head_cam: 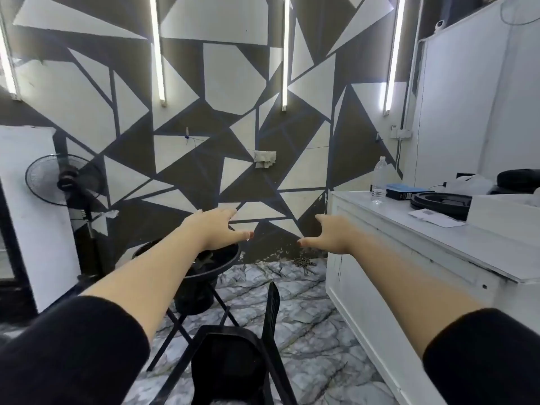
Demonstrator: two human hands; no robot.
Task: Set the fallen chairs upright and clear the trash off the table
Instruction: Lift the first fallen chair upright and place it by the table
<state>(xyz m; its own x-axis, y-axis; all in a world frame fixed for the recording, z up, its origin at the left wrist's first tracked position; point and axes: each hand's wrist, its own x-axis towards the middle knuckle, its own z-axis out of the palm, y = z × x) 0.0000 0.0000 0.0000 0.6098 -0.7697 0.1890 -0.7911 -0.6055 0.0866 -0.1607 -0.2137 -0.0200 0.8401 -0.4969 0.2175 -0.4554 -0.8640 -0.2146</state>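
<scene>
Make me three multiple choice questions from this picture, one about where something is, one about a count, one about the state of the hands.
1. Where does the bottle stand?
A. on the white counter
B. on the floor
C. on the chair

2. How many lit light tubes hang on the wall?
A. two
B. four
C. six

3. What are the left hand and right hand doing?
A. gripping the chair
B. holding the bottle
C. reaching out, fingers straight, holding nothing

Answers:
1 A, the bottle stands upright on the countertop near the wall.
2 B, four bright tubes run down the patterned wall.
3 C, both hands are spread in the air with nothing in them.
</scene>
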